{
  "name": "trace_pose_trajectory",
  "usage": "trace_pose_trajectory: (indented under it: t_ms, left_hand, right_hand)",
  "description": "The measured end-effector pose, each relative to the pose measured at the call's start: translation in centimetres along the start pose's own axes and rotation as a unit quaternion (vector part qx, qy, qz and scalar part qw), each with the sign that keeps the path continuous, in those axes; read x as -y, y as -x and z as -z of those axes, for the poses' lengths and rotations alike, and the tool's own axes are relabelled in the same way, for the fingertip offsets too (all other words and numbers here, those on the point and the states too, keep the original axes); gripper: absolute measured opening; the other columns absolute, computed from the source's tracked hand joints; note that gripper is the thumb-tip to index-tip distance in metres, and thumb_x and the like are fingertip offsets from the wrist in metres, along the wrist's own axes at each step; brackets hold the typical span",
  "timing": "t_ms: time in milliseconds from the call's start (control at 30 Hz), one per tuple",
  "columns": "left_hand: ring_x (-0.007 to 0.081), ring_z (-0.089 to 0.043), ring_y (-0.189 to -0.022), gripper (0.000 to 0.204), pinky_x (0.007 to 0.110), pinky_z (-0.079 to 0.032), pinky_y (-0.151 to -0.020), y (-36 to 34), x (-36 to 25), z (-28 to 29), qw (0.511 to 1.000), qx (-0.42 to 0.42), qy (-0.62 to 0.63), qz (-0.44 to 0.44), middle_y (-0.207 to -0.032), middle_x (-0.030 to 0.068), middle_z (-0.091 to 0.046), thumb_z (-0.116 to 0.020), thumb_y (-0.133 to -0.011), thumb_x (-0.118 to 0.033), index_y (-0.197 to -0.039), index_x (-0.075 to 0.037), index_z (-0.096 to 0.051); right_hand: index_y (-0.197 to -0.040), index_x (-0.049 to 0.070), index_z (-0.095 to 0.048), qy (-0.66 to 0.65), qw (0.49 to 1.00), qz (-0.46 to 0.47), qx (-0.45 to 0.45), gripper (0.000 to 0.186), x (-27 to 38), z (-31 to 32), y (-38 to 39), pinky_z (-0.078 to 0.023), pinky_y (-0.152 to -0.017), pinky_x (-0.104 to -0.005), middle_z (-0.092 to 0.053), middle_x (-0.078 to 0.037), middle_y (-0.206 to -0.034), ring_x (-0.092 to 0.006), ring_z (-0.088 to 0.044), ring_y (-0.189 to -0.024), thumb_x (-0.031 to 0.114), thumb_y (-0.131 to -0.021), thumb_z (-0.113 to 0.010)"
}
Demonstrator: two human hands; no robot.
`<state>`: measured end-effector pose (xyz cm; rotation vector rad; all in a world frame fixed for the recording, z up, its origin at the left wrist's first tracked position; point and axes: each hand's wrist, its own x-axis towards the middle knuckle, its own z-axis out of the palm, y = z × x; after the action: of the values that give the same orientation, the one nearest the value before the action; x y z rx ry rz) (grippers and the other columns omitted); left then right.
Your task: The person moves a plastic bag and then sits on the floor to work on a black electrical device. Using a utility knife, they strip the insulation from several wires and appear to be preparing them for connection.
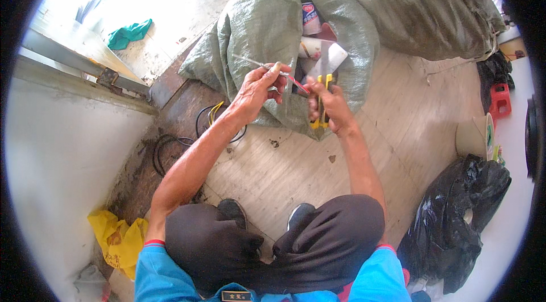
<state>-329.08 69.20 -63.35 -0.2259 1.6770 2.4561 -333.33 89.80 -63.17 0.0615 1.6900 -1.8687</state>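
Observation:
My left hand (261,87) pinches a thin rod-like piece (248,60), pale grey at its far end and red toward my right hand; I cannot make out its exact kind. My right hand (335,110) is closed round yellow-handled scissors (319,123), blades pointing away from me. The red end reaches the fingers of my right hand. Both hands are in front of an open green woven sack (256,23). In its mouth lie a printed can (310,19), a white cylindrical piece (310,48) and other white items.
A second large sack (415,6) lies at the back right. Black and yellow cable (170,141) coils on the floor left of my hands. A black plastic bag (455,216) and a red plastic piece (500,100) are on the right. A yellow bag (118,239) sits by the white panel.

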Motion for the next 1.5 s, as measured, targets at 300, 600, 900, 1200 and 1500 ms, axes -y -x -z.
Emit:
trace_pose_trajectory:
  t_ms: [300,600,900,1200,1500]
  left_hand:
    - [0.0148,-0.062,-0.084,0.03,0.029,-0.051,-0.063,0.9,0.3,0.5,0.994,-0.005,0.108,0.004,-0.1,0.0096,-0.067,-0.056,-0.097,-0.017,-0.123,-0.002,-0.057]
    - [0.0186,-0.064,-0.091,0.038,0.029,-0.052,-0.072,1.8,-2.1,4.5,0.978,0.111,0.169,0.047,-0.11,0.0134,-0.068,-0.059,-0.092,-0.016,-0.126,0.0,-0.059]
    - [0.01,-0.063,-0.078,0.033,0.026,-0.052,-0.07,2.8,-3.5,2.2,0.934,0.134,-0.331,-0.014,-0.096,0.0053,-0.071,-0.064,-0.096,-0.024,-0.121,-0.002,-0.065]
    - [0.0068,-0.06,-0.064,0.027,0.022,-0.045,-0.047,4.3,-2.7,-0.4,0.985,0.033,-0.168,-0.035,-0.086,0.007,-0.07,-0.065,-0.094,-0.013,-0.119,-0.003,-0.066]
    - [0.0079,-0.061,-0.062,0.033,0.024,-0.049,-0.054,5.3,-0.1,-2.4,0.96,-0.047,-0.23,-0.153,-0.081,0.0029,-0.069,-0.072,-0.085,-0.001,-0.118,-0.003,-0.068]
  right_hand:
    - [-0.09,0.0,-0.068,-0.004,0.994,0.107,0.02,0.023,0.3,-0.7,0.2,-0.041,-0.044,-0.0244,-0.058,-0.001,-0.063,-0.01,-0.053,-0.049,0.023,-0.093,-0.068]
    - [-0.09,0.0,-0.069,0.123,0.982,0.141,0.007,0.023,2.1,0.5,1.1,-0.041,-0.046,-0.0233,-0.059,0.0,-0.065,-0.0078,-0.052,-0.052,0.024,-0.092,-0.07]
    - [-0.085,0.003,-0.071,0.201,0.966,0.141,0.086,0.023,2.9,-0.3,2.1,-0.036,-0.043,-0.0228,-0.056,0.002,-0.061,-0.0052,-0.049,-0.05,0.025,-0.09,-0.074]
    - [-0.09,0.001,-0.067,-0.04,0.993,0.108,0.008,0.022,1.8,-2.3,2.2,-0.041,-0.044,-0.0248,-0.06,-0.003,-0.066,-0.0109,-0.053,-0.049,0.021,-0.087,-0.076]
    - [-0.09,0.002,-0.066,-0.009,0.994,0.105,-0.019,0.014,1.3,-3.4,3.0,-0.045,-0.046,-0.0255,-0.062,-0.004,-0.07,-0.0106,-0.056,-0.052,0.013,-0.086,-0.072]
